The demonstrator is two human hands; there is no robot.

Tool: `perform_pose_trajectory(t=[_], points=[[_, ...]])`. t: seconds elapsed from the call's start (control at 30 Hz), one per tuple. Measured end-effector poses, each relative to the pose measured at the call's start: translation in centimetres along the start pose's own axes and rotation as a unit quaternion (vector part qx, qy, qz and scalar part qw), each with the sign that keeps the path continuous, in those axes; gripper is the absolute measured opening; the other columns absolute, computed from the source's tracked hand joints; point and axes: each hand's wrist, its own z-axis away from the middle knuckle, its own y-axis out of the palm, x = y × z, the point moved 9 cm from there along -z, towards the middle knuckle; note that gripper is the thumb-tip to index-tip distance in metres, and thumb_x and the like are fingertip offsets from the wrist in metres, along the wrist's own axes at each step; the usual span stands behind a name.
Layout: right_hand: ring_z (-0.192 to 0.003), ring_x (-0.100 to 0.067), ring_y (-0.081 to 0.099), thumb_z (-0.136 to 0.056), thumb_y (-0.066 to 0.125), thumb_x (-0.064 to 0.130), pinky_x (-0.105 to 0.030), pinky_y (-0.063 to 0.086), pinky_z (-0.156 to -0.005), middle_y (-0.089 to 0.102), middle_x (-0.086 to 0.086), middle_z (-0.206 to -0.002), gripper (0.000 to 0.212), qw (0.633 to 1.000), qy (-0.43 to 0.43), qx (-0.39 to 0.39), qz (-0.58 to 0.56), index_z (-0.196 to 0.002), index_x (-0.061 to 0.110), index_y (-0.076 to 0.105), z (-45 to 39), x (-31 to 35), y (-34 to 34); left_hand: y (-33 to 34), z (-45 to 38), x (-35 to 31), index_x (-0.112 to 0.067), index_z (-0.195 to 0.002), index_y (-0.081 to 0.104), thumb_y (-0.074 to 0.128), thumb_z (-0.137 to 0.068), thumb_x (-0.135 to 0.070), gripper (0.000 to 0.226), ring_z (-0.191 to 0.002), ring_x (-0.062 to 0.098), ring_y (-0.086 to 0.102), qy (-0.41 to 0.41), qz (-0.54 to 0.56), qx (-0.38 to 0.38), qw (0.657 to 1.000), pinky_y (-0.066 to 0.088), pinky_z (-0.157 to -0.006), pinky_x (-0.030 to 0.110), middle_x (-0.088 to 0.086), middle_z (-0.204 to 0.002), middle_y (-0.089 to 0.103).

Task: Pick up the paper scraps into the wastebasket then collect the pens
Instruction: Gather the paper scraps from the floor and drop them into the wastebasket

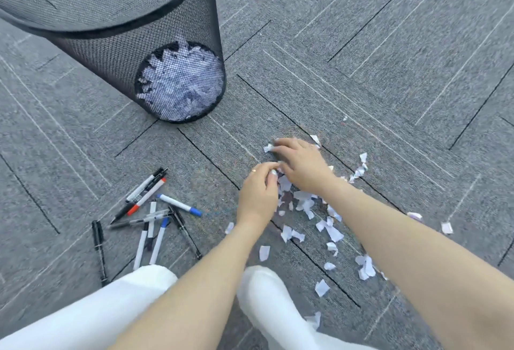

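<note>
On grey carpet, paper scraps, pens

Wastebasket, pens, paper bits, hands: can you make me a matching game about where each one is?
Things:
1. wastebasket
2. pens
3. loose paper scraps
4. left hand

Places:
A. scattered on the carpet under the arms
B. gathering scraps beside the right hand
C. top left, paper showing through its mesh
D. in a pile left of the hands

Pairs: 1-C, 2-D, 3-A, 4-B
</note>
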Motion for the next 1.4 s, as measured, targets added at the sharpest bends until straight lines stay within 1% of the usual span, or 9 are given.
perform_pose_trajectory(t=[0.13,0.23,0.4,0.57,0.77,1.03,1.1,1.2,1.4], points=[[-0.079,-0.006,0.053,-0.091,0.046,0.019,-0.036,0.047,-0.084,0.062,0.002,-0.106,0.024,0.989,0.043,-0.114,-0.086,-0.104,0.017,0.066,1.8,-2.2,-2.9,-1.8,-3.4,-0.3,-0.019,-0.111,0.059,0.038,-0.095,-0.011,0.028,-0.085,0.015,0.065,0.01,0.012,0.011,1.0,0.055,-0.077,0.042,-0.001,-0.11,0.063],[-0.109,-0.017,0.049,-0.091,0.045,0.017,-0.037,0.039,-0.098,0.053,-0.002,-0.125,0.032,0.981,0.121,-0.132,-0.082,-0.121,0.015,0.057,1.0,-5.3,-4.9,-1.1,-5.9,-0.8,-0.018,-0.122,0.055,0.039,-0.093,-0.01,0.034,-0.1,0.025,0.06,0.03,-0.061,0.021,0.997,0.05,-0.089,0.043,0.001,-0.126,0.055],[-0.097,-0.011,0.054,-0.092,0.039,0.009,-0.035,0.046,-0.094,0.058,0.001,-0.121,0.032,0.991,0.105,0.005,-0.083,-0.114,0.016,0.062,2.2,-5.5,-2.5,3.1,-5.7,0.7,-0.023,-0.145,0.024,0.038,-0.096,-0.02,0.051,-0.144,0.019,0.006,0.003,-0.222,0.163,0.961,0.001,-0.116,0.044,-0.001,-0.156,0.01],[-0.085,0.004,0.05,-0.092,0.04,0.006,-0.027,0.045,-0.087,0.058,0.004,-0.118,0.031,0.977,0.133,-0.088,-0.143,-0.113,0.016,0.06,2.7,-6.4,-3.6,3.0,-2.5,0.1,-0.02,-0.123,0.057,0.039,-0.093,-0.005,0.039,-0.113,0.018,0.055,0.072,-0.099,0.102,0.987,0.046,-0.096,0.035,-0.006,-0.139,0.045],[-0.123,-0.02,0.04,-0.091,0.04,0.008,-0.039,0.031,-0.105,0.046,0.002,-0.136,0.043,0.999,0.041,-0.013,-0.014,-0.132,0.018,0.048,0.3,-3.3,-1.8,4.0,-3.8,0.3,-0.022,-0.141,0.036,0.039,-0.095,-0.015,0.047,-0.142,0.018,0.015,0.035,-0.181,0.114,0.976,0.007,-0.115,0.043,-0.006,-0.153,0.023],[-0.102,-0.009,0.047,-0.086,0.052,0.008,-0.039,0.034,-0.102,0.056,0.006,-0.108,0.021,0.97,0.133,-0.16,-0.126,-0.098,0.018,0.066,7.2,-7.0,-3.5,1.0,-1.1,0.2,-0.021,-0.124,0.053,0.046,-0.091,-0.011,0.035,-0.083,0.016,0.06,0.092,-0.107,0.069,0.988,0.051,-0.079,0.03,-0.003,-0.134,0.047],[-0.118,-0.013,0.041,-0.087,0.051,0.018,-0.042,0.023,-0.109,0.05,0.004,-0.125,0.029,0.938,0.237,-0.221,-0.12,-0.115,0.022,0.059,8.5,-9.9,-4.3,2.1,-1.7,1.2,-0.026,-0.139,0.036,0.047,-0.091,-0.024,0.049,-0.13,0.024,0.038,0.068,-0.167,0.08,0.98,0.025,-0.112,0.045,-0.003,-0.152,0.023],[-0.139,-0.018,0.019,-0.089,0.046,0.033,-0.046,0.001,-0.115,0.029,0.004,-0.148,0.047,0.938,0.301,-0.153,-0.082,-0.135,0.025,0.04,9.2,-11.5,-2.3,5.6,-1.8,1.7,-0.031,-0.148,0.009,0.041,-0.091,-0.044,0.066,-0.143,0.019,-0.014,0.034,-0.258,0.157,0.953,-0.018,-0.108,0.045,-0.007,-0.156,-0.011],[-0.137,-0.015,0.025,-0.086,0.033,0.048,-0.045,0.003,-0.115,0.037,0.008,-0.142,0.053,0.981,0.156,-0.098,-0.062,-0.133,0.025,0.043,10.3,-6.3,0.6,9.0,0.6,0.6,-0.031,-0.147,0.007,0.032,-0.093,-0.052,0.064,-0.143,0.02,-0.015,0.112,-0.331,0.186,0.918,-0.016,-0.11,0.049,-0.005,-0.156,-0.013]])
